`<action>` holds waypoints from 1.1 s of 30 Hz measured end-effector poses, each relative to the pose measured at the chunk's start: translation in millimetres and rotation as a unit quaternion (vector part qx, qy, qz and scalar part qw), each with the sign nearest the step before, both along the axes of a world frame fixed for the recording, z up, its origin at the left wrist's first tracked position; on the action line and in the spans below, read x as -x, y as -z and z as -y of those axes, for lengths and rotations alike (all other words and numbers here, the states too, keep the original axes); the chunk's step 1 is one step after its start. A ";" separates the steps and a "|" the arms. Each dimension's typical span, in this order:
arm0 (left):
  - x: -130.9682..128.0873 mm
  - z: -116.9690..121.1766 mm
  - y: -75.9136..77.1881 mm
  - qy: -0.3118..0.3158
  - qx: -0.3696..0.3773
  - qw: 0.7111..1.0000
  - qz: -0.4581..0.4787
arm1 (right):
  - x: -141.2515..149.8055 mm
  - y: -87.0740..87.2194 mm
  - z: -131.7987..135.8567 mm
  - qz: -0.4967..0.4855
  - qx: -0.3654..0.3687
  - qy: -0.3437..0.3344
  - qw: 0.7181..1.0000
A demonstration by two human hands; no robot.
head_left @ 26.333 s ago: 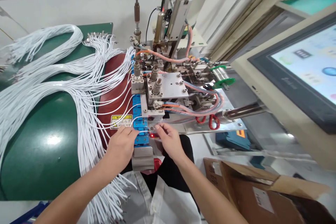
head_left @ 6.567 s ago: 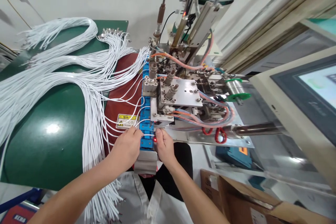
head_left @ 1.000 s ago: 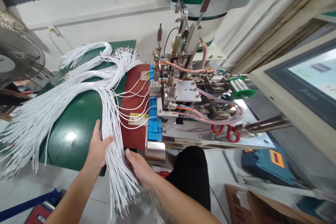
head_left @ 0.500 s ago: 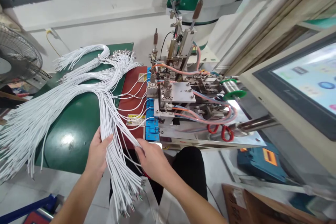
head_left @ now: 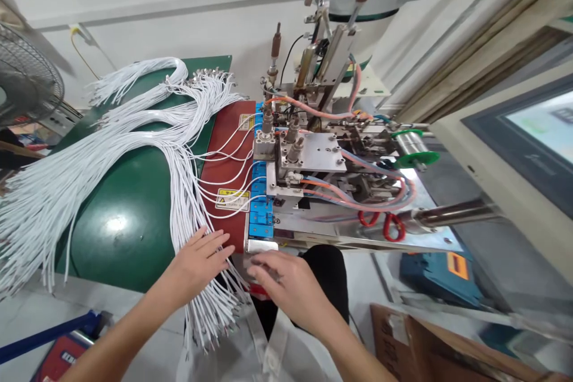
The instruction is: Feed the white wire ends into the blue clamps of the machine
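A thick bundle of white wires (head_left: 181,191) hangs over the front edge of the green table, its loose ends fanned out above my lap. Across the bundle lies my left hand (head_left: 199,259), open, with its fingers stretched out flat. My right hand (head_left: 290,286) is just right of the wire ends, its thumb apart from the curved fingers and no wire visible between them. Beyond it runs a row of blue clamps (head_left: 261,212) along the machine's left side. Several single white wires cross the red plate (head_left: 228,170) to these clamps.
The metal machine (head_left: 308,152) carries hoses and a green-flanged spool of wire (head_left: 412,148). A touchscreen (head_left: 537,125) stands at the right. Below are a cardboard box (head_left: 403,340) and a blue case (head_left: 436,277). The green table (head_left: 120,221) bears more wire bundles; a fan (head_left: 29,77) stands far left.
My right hand has let go of the few wires it pulled aside and moved right. My left hand has shifted from gripping the bundle's left side to lying flat across it.
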State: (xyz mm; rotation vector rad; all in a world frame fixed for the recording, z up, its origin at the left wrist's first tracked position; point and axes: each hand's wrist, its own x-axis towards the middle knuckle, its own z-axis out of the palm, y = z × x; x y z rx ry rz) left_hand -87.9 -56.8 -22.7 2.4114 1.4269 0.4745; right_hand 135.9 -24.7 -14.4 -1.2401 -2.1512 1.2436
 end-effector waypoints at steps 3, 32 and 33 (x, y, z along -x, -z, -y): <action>2.9 -10.4 -12.7 0.048 0.025 0.997 -0.051 | -14.4 7.1 0.1 -0.024 0.037 0.026 0.999; 82.2 -63.5 -14.3 -0.394 0.265 0.620 0.624 | 145.9 19.2 -46.5 -0.188 0.385 0.038 0.903; 84.0 -63.4 -14.8 -0.386 0.274 0.617 0.629 | 148.5 17.4 -47.8 -0.191 0.384 0.043 0.902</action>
